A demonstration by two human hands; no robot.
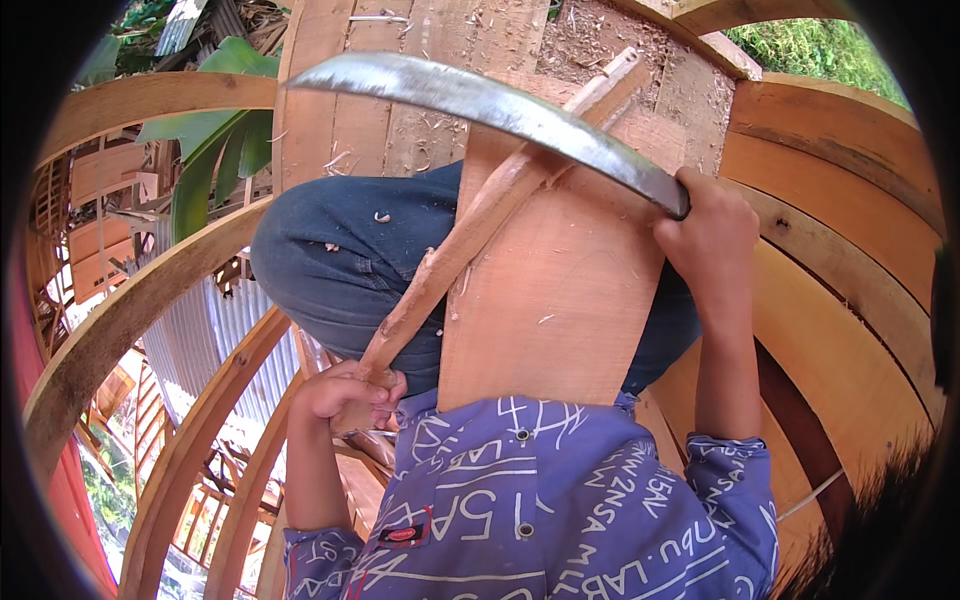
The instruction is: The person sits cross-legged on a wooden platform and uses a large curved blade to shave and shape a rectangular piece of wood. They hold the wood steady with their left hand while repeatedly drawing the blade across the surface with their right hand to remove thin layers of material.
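Note:
My right hand (pixel 712 225) is closed around the handle end of a machete (pixel 430 85), whose long, curved steel blade reaches up and to the left. My left hand (pixel 350 393) grips the near end of a roughly shaved wooden stick (pixel 440 270). The stick slants away to the upper right and passes under the blade; whether the blade touches it, I cannot tell. Beneath the stick is a wide, smooth wooden board (pixel 550 300), lying across my lap between my bent legs. Most of the machete's handle is hidden in my right fist.
Planks (pixel 400 130) strewn with wood shavings (pixel 590 35) lie beyond my legs. Curved wooden ribs (pixel 130 310) rise on the left, with banana leaves (pixel 205 180) and corrugated metal sheets (pixel 230 330) behind them. Curved side planking (pixel 830 190) stands close on the right.

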